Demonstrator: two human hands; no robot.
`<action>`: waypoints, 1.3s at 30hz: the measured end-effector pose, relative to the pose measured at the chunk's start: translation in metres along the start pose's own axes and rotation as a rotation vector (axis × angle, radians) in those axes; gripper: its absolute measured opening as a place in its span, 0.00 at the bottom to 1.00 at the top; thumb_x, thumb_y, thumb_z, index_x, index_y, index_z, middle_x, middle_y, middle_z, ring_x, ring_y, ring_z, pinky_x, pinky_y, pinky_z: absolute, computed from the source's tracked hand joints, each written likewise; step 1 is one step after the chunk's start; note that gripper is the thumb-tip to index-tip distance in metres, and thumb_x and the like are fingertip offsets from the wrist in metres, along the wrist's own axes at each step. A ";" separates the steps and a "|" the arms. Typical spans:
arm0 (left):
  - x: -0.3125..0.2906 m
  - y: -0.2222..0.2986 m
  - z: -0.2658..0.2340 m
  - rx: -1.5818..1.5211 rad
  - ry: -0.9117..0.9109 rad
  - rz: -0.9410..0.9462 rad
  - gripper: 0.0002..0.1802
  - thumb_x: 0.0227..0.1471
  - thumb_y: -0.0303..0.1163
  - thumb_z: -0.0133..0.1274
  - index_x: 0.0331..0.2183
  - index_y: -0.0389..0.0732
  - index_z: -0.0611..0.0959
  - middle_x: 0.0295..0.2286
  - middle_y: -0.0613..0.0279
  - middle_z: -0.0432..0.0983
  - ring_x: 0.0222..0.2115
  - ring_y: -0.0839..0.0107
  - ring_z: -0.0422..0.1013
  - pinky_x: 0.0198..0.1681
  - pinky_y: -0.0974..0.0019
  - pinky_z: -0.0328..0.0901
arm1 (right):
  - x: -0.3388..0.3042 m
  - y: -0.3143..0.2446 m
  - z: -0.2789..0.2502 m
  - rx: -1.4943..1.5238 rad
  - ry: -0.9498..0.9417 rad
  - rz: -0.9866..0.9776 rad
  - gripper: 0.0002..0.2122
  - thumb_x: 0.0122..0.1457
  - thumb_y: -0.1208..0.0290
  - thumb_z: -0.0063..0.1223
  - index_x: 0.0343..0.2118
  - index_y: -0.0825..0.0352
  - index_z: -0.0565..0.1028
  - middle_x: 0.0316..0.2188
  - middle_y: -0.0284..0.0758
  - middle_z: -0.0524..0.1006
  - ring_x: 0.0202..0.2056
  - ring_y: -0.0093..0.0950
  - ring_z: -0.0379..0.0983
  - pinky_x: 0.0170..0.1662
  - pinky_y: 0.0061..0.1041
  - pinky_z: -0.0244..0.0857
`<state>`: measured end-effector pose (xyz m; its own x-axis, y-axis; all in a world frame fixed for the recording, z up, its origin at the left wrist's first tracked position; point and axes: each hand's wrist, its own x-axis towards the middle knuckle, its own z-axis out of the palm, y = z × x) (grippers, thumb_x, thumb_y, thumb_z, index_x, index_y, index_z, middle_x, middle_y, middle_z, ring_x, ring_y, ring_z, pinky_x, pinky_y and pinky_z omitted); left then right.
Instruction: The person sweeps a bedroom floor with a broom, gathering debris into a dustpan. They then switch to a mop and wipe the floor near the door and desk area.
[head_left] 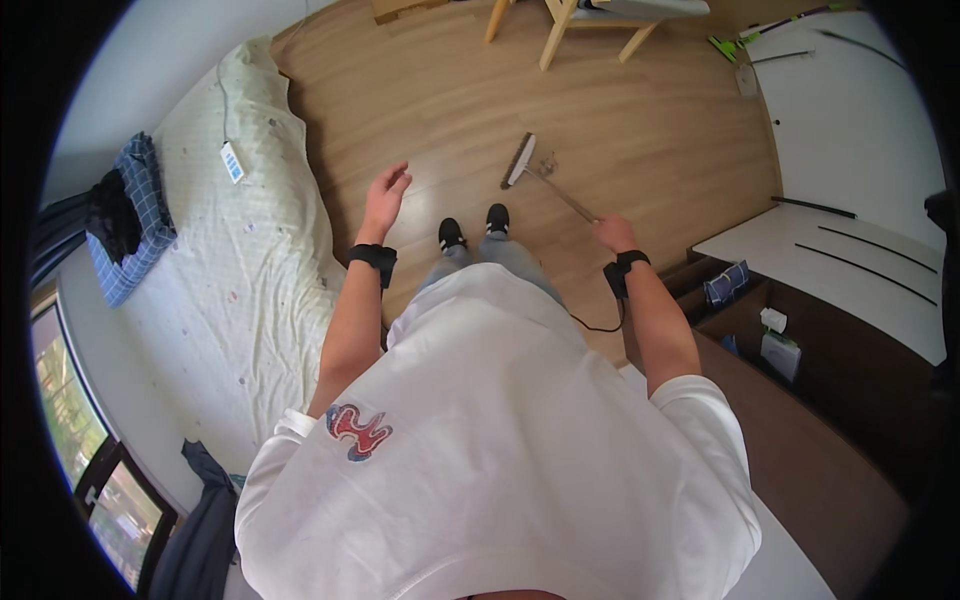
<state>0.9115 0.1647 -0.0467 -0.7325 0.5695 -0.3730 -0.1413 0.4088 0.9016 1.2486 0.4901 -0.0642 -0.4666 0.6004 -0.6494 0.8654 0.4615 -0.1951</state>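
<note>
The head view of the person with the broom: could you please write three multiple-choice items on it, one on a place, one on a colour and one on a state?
1. Where does the broom head rest?
A. on the bed
B. on the wooden floor ahead of the shoes
C. on the white desk

2. What colour is the pillow on the bed?
A. blue check
B. red
C. plain green

3. What state is the left hand in?
A. closed on the broom handle
B. open and holding nothing
C. resting flat on the bed

Answers:
1 B, the head lies on the wooden floor beyond the black shoes.
2 A, it shows blue squares with pale lines.
3 B, its fingers are spread in the air, while the right hand alone has its grip on the broom handle.
</note>
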 end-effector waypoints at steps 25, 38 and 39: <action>0.019 -0.001 0.071 0.065 -0.047 -0.064 0.24 0.55 0.37 0.49 0.51 0.36 0.74 0.47 0.54 0.73 0.48 0.66 0.68 0.52 0.66 0.60 | -0.003 -0.029 0.015 -0.209 0.030 -0.241 0.08 0.55 0.70 0.45 0.29 0.66 0.76 0.32 0.46 0.77 0.37 0.47 0.73 0.38 0.44 0.68; 0.041 0.046 0.245 0.212 -0.192 -0.021 0.24 0.53 0.38 0.50 0.50 0.36 0.75 0.47 0.51 0.74 0.50 0.62 0.69 0.54 0.64 0.60 | 0.070 0.108 -0.039 -0.166 -0.027 -0.070 0.09 0.57 0.70 0.46 0.35 0.63 0.80 0.35 0.41 0.79 0.38 0.40 0.76 0.39 0.37 0.71; 0.042 0.049 0.255 0.205 -0.194 -0.018 0.24 0.53 0.38 0.50 0.50 0.36 0.75 0.47 0.51 0.74 0.49 0.62 0.69 0.54 0.64 0.60 | 0.073 0.119 -0.043 -0.161 -0.039 -0.055 0.09 0.57 0.70 0.47 0.35 0.63 0.80 0.35 0.41 0.79 0.38 0.40 0.76 0.39 0.37 0.72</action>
<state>1.0442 0.3905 -0.0740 -0.5871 0.6784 -0.4417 -0.0015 0.5447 0.8386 1.3099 0.6171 -0.1031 -0.5027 0.5468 -0.6695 0.7967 0.5936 -0.1134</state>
